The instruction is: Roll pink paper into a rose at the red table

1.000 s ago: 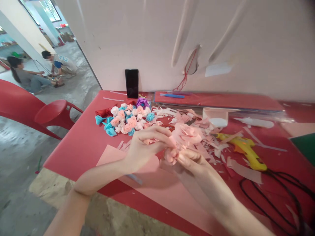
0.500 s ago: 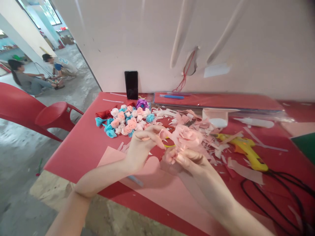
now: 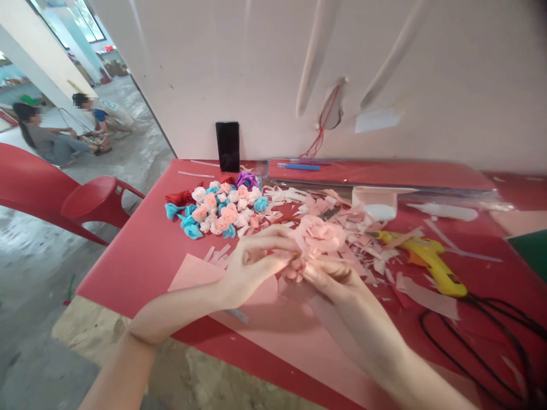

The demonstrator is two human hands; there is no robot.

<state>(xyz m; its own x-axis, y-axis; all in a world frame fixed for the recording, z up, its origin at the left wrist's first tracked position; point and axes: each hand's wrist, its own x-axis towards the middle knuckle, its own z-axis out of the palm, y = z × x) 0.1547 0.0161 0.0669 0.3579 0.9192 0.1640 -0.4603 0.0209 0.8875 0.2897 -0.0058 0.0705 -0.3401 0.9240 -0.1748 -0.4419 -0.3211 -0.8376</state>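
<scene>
My left hand (image 3: 256,259) and my right hand (image 3: 331,279) meet over the red table (image 3: 141,256), both pinched on a pink paper rose (image 3: 318,234). The left fingers press at the flower's left side. The right fingers grip it from below. A sheet of pink paper (image 3: 273,324) lies under my wrists. Pink paper scraps (image 3: 363,239) are strewn behind the rose.
A pile of small pink, white and blue paper roses (image 3: 217,208) lies at the left. A yellow glue gun (image 3: 429,259) with a black cord (image 3: 482,341) is at the right. A black phone (image 3: 228,146) leans on the wall. A red chair (image 3: 51,191) stands left; two people sit on the floor far off.
My left hand pulled away from the rose half a second ago with a pink strip, then came back against the flower. The right hand stayed under it.
</scene>
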